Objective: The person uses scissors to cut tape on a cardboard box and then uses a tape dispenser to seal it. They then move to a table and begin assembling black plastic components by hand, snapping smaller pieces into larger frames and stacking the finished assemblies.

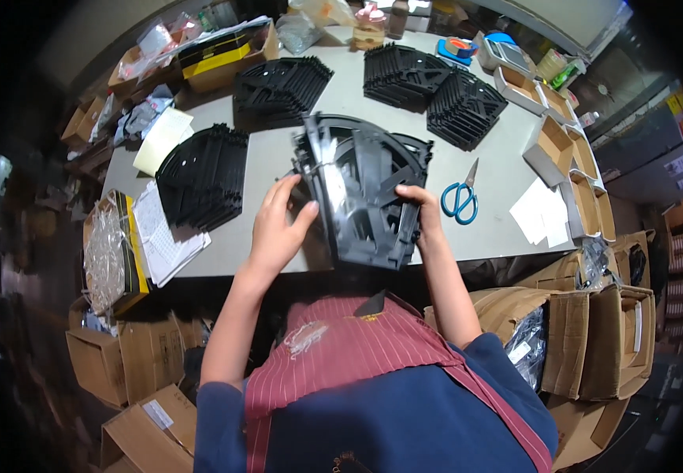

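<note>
My right hand [426,211] grips the right side of a stack of black fan-shaped plastic parts [369,185], its thumb on the top face. The stack stands tilted over the table's near edge, with glare along its left side. Beside that left side is my left hand [278,225], open, fingers and thumb apart. Whether its fingertips touch the stack is hard to tell. More stacks of like black parts lie around: one at left [204,175], one at far left of centre [282,88], and two adjoining at far right, a farther one [404,75] and a nearer one [466,106].
Blue-handled scissors [460,202] lie right of the held stack. White papers [542,211] and small open cardboard boxes [550,151] line the right edge of the grey table [278,150]. At left a box holds clear plastic strips [105,256]. Large cartons [593,339] stand below the table.
</note>
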The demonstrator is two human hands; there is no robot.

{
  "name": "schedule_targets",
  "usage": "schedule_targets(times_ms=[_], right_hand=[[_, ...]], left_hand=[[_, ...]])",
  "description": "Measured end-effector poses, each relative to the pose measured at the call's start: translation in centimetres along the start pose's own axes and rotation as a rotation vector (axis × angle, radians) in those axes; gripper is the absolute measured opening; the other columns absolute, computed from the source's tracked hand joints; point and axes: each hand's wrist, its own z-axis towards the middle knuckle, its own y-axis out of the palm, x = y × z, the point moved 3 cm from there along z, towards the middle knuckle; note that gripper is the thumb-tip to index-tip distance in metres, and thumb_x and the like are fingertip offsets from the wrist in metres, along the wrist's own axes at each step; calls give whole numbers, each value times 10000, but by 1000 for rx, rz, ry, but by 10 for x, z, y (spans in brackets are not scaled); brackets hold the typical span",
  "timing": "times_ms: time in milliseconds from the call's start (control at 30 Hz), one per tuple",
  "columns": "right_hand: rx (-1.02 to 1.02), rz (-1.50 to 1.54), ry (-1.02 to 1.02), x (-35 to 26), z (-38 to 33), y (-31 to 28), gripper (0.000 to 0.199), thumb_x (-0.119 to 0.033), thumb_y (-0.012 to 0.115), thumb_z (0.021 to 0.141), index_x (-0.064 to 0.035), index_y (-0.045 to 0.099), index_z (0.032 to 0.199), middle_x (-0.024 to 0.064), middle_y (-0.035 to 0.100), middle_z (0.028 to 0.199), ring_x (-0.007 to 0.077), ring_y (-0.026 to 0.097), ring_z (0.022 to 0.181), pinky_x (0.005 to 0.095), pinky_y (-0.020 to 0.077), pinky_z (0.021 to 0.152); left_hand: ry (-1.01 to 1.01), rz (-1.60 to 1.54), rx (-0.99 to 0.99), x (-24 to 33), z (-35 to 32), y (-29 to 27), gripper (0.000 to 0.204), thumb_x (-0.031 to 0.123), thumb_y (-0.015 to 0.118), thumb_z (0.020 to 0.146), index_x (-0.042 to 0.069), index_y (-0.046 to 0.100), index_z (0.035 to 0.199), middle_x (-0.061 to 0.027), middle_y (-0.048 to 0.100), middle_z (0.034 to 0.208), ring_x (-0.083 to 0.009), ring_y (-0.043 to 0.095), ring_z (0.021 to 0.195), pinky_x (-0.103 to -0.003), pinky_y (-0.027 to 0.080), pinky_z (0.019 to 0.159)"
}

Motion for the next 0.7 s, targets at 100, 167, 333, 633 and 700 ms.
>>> schedule_targets(times_ms=[100,167,333,633,700], right_hand=[[21,-51,-219,11,16,-10,337,-102,726,736,26,609,1026,114,656,857,221,668,718,335,564,642],[42,-78,-272,14,18,-11,422,-106,735,733,16,578,1106,118,650,898,224,666,749,344,563,668],[48,-82,-328,19,15,-5,501,-135,742,732,17,551,1169,107,640,957,217,652,820,320,541,735],[25,-147,-376,15,19,-6,546,-176,746,729,20,548,1198,96,635,957,200,642,807,309,532,729],[28,-155,-378,15,19,-7,565,-187,756,722,20,549,1206,98,640,974,199,637,832,311,524,761]], left_hand=[[157,134,-8,1,11,3,402,151,705,880,3,626,1246,-179,610,1295,-308,615,1137,-375,538,889],[211,163,-11,7,12,9,381,152,714,859,9,643,1206,-169,631,1235,-339,607,1101,-390,516,887],[179,347,-15,14,27,29,287,201,742,825,-9,659,1003,-165,681,1075,-359,615,1015,-422,504,859],[140,690,-303,17,66,47,133,100,629,735,7,724,726,-192,700,728,-385,702,700,-465,565,657],[191,800,-387,24,70,52,138,99,625,712,-2,719,714,-203,701,740,-380,707,722,-459,568,673]])
